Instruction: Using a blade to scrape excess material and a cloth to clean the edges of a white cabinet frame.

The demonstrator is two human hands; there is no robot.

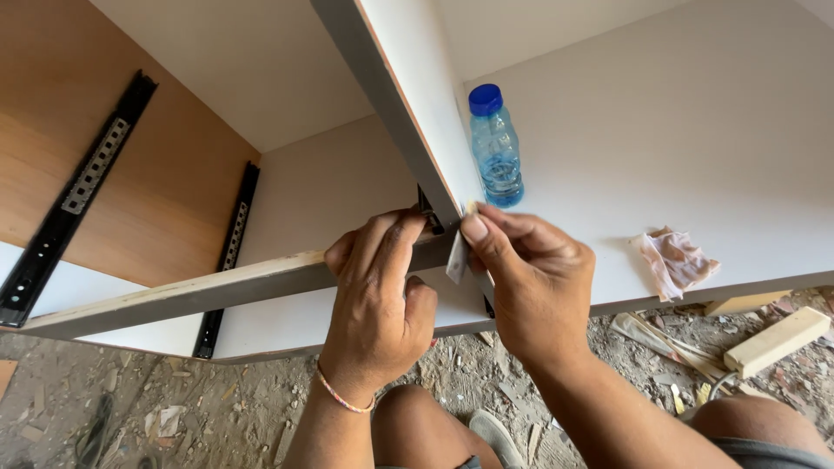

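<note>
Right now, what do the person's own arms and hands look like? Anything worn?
Both forearms are bare, with no sleeves in view. The left hand has a thin braided thread band, pinkish with lighter strands, around the wrist. The right hand shows no band, watch or ring. Neither hand is gloved, and the fingernails are short. No tattoos or markings can be made out.

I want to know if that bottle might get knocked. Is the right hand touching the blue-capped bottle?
Apart. The head view shows the right hand pinching a small blade at the panel edge, with bare white board between it and the bottle.
</note>
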